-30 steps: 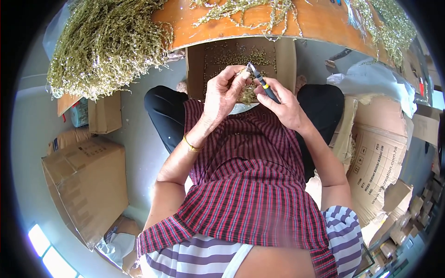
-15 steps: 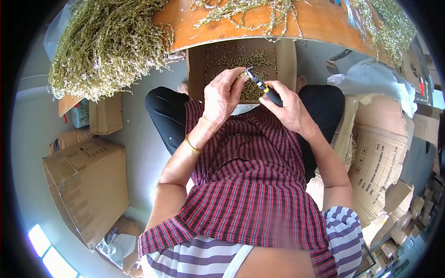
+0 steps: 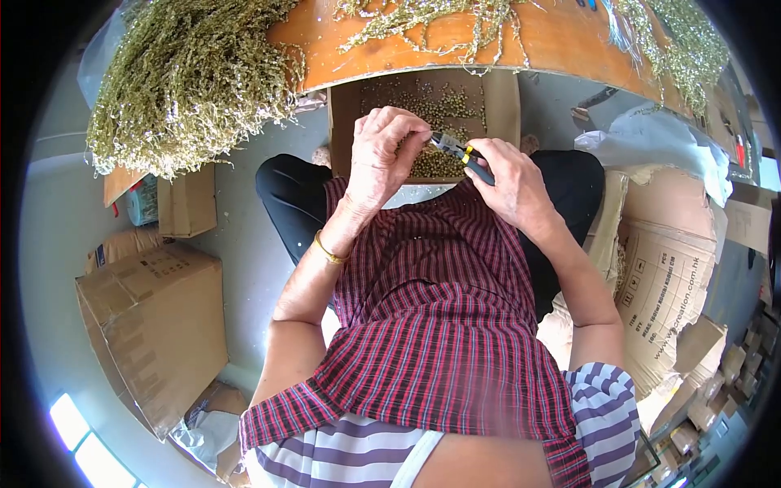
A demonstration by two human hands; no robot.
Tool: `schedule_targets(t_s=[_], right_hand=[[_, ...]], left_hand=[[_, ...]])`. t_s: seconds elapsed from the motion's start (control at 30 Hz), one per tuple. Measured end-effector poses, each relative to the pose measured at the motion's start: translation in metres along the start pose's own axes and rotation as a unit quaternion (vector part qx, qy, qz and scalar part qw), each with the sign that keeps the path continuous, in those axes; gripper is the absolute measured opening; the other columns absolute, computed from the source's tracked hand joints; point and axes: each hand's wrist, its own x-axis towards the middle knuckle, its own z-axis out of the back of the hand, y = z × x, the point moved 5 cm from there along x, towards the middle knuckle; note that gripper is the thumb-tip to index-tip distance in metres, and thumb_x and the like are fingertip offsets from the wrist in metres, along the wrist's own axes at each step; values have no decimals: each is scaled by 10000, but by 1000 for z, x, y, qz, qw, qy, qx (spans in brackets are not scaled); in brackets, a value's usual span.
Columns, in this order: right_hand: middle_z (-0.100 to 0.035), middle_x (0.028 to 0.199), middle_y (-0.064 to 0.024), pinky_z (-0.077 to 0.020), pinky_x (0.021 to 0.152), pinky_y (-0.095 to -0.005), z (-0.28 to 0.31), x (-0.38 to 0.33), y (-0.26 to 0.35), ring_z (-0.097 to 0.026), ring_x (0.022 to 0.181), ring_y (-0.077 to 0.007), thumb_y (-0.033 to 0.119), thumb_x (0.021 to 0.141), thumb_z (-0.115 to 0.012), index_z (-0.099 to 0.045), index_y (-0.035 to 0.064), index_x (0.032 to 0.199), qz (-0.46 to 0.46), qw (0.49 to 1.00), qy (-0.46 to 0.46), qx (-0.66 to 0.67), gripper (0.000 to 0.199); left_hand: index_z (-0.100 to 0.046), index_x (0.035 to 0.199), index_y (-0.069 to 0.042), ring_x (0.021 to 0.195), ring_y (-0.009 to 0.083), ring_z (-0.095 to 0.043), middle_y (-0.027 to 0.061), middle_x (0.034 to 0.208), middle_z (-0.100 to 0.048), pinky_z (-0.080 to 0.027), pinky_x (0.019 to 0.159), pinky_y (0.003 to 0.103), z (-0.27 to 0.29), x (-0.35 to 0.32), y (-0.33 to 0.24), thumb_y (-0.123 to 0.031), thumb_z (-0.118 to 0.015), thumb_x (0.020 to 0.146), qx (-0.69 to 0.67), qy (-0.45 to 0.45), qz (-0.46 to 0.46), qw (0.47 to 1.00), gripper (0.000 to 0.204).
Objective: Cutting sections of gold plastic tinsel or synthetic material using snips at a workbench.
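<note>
A grey floor [image 3: 260, 268] crowded with cardboard lay around the seated person. Nearest was a red checked apron [image 3: 439, 325] over the lap, with a closed carton [image 3: 154, 325] on the left. Beyond it the left hand [image 3: 382, 159] was pinched around something too small to make out, touching the tip of small pliers [image 3: 460, 152] gripped in the right hand [image 3: 512, 183]. Just past the hands sat an open box of small buds [image 3: 423, 114], under an orange table [image 3: 455, 41] strewn with dried sprigs [image 3: 191, 77].

Red-checked apron [image 3: 443, 342], yellow-handled pliers [image 3: 462, 153]
</note>
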Motion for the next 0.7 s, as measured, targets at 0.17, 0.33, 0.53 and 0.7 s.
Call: schedule_targets(t_s=[0.17,0.33,0.53,0.7], right_hand=[[-559,829,-95,-470,665,-350,-5,-1,1,-584,731,-239,51,719,-622,-510,63,976,-9,1000,1,9,280],[-563,837,-101,-471,679,-354,-12,1,8,-587,751,-247,33,723,-605,-509,59,974,-23,998,-43,43,270],[-562,828,-114,-467,677,-353,-21,2,13,-587,750,-250,27,725,-598,-506,42,974,-6,996,-85,17,265],[-572,846,-151,-459,698,-340,-36,2,8,-582,763,-289,59,752,-593,-498,3,993,-70,980,-14,186,265]], left_hand=[[-545,812,-82,737,183,-528,27,801,-553,-392,696,296,-4,-2,-1,-18,-630,722,-4,-31,-28,999,139],[-509,816,-34,702,138,-484,68,806,-502,-421,612,247,-13,-14,9,26,-577,788,-165,-120,67,977,95],[-492,810,-34,681,102,-449,40,801,-473,-394,603,215,-23,-28,23,-9,-553,824,-257,-209,151,931,68],[-511,827,-48,629,53,-445,-13,767,-521,-400,602,205,-26,-29,30,-53,-544,847,-392,-242,237,856,39]])
